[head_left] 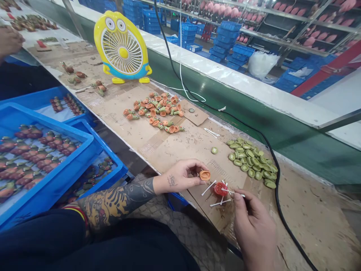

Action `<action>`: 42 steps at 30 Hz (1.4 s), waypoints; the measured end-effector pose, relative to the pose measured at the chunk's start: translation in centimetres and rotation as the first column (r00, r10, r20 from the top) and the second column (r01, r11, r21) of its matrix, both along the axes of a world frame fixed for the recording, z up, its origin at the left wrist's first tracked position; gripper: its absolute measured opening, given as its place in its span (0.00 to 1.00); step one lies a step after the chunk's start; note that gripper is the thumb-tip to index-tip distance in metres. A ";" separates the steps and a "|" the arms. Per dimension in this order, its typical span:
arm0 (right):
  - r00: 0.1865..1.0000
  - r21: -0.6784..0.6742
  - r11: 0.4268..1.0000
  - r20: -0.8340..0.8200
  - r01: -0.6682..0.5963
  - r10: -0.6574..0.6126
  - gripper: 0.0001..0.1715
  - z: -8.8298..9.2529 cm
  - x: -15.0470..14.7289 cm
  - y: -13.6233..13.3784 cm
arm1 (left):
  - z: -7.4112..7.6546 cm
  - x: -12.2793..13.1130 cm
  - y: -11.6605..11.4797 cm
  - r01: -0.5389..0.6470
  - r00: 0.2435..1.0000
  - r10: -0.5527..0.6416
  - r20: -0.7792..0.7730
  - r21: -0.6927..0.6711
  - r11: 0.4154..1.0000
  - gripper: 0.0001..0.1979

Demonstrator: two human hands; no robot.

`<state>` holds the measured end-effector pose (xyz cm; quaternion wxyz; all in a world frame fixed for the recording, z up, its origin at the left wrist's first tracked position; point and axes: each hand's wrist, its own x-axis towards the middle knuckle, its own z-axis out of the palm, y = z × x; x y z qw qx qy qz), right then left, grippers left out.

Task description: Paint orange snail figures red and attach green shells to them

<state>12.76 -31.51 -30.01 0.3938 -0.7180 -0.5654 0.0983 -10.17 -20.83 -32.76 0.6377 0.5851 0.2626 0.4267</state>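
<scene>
My left hand pinches a small hollow orange piece between thumb and fingers, its oval opening in view. A cotton swab is gripped near one end by my right hand; its far tip is over the small red pot. Whether the tip touches the contents, I cannot tell. Several other swabs lie around and against the pot, such as the loose swab on its left. Up the table is a pile of small orange-and-green figures with hollow openings. Green oval pieces are heaped to the right.
A yellow cartoon fan stands at the table's back edge. A black cable runs down the right side. Blue crates of painted figures sit at left. Loose swabs lie mid-table. Another person's hand shows at far left.
</scene>
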 end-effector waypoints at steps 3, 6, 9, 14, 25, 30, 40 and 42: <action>0.999 0.034 0.998 0.017 0.044 -0.044 0.25 -0.4 -0.2 0.2 | 0.0 0.1 -0.2 -0.021 0.997 0.031 -0.068 0.143 0.989 0.14; 0.998 0.029 0.999 0.035 0.047 -0.048 0.25 -0.6 -0.4 0.1 | 0.0 0.1 0.0 -0.029 0.991 0.069 -0.111 0.328 0.944 0.10; 0.997 0.035 0.997 0.040 0.069 -0.070 0.26 -0.7 -0.5 -0.1 | -0.1 0.2 0.3 -0.054 0.983 0.128 -0.132 0.458 0.888 0.08; 0.988 0.018 0.988 0.030 0.151 -0.151 0.30 -1.1 -0.1 -0.4 | -0.5 0.3 0.7 -0.058 0.967 0.165 -0.197 0.459 0.887 0.08; 0.894 0.121 0.959 -0.405 0.257 -0.189 0.21 1.3 -3.7 -0.2 | -1.2 0.4 0.7 -0.059 0.981 0.132 -0.141 0.432 0.900 0.06; 0.841 0.129 0.986 -0.541 0.102 -0.016 0.17 1.0 -5.5 0.4 | -1.3 0.3 0.7 -0.038 0.979 0.123 -0.163 0.446 0.894 0.07; 0.905 0.036 0.999 -0.426 0.020 -0.002 0.20 0.4 -5.6 0.9 | -1.0 0.3 0.6 -0.043 0.979 0.132 -0.153 0.485 0.874 0.06; 0.907 0.036 0.999 -0.421 0.039 -0.020 0.21 0.3 -5.6 1.0 | -1.1 0.3 0.6 -0.037 0.980 0.129 -0.154 0.493 0.869 0.07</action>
